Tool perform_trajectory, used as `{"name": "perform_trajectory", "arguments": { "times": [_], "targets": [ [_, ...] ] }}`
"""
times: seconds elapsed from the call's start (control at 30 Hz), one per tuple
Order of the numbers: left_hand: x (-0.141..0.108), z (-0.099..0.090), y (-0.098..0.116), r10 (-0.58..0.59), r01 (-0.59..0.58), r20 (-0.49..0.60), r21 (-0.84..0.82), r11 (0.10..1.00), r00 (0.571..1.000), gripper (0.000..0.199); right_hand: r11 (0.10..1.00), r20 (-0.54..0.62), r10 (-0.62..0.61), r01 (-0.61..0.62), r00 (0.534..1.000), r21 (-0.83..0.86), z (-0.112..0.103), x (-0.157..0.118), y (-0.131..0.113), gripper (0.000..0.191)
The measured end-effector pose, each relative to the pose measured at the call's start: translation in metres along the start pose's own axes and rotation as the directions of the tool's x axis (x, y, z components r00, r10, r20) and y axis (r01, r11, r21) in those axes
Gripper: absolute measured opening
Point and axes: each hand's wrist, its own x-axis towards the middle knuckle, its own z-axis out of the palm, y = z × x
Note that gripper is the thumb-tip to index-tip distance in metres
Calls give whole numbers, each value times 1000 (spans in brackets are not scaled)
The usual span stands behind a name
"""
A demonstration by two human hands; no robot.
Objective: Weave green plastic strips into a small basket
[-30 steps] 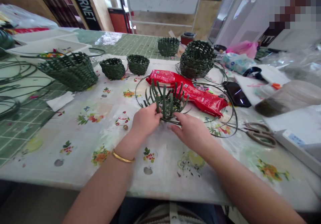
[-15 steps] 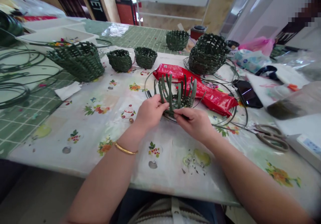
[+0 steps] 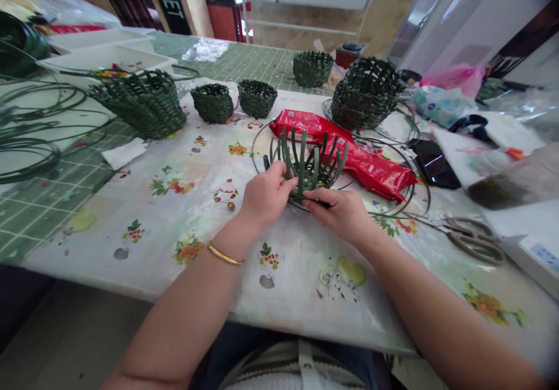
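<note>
Between my hands is a half-woven dark green basket [image 3: 318, 174], its loose upright strips standing up around a woven base. My left hand [image 3: 267, 195] pinches the near left side of it, thumb and fingers around the strips. My right hand [image 3: 338, 212] grips the lower near edge between thumb and forefinger. The two thumbs almost meet at the front of the weave. A coil of thin green cord [image 3: 254, 139] lies around and under the basket. Just behind it, red plastic packets [image 3: 375, 172] lie on the flowered tablecloth [image 3: 192, 215].
Finished baskets [image 3: 144, 105] stand along the back, with stacked ones [image 3: 367, 93] at the back right. To the right lie a black phone [image 3: 435, 163] and scissors [image 3: 476, 241]. White trays [image 3: 109, 58] and cord coils [image 3: 26, 157] occupy the left.
The half-woven basket has tilted slightly and its upright strips lean further outward. Both hands keep their grip near the same spot. The whole view has shifted a little.
</note>
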Motion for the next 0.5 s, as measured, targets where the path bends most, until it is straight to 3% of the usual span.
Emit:
{"name": "perform_trajectory", "arguments": {
  "times": [0.1,0.17,0.33,0.5],
  "targets": [
    [-1,0,1,-11,12,37,-45,999,999,9,992,20,112,-113,994,57,5,0,1,23],
    [-1,-2,0,-23,41,116,-151,988,993,16,981,25,156,-158,987,108,7,1,2,23],
    [-2,-5,-7,76,80,368,-389,918,927,39,968,17,184,-184,983,172,9,1,5,22],
    [-2,-3,-12,131,91,438,-451,888,890,36,978,56,165,-170,985,118,5,2,4,22]
  ]
}}
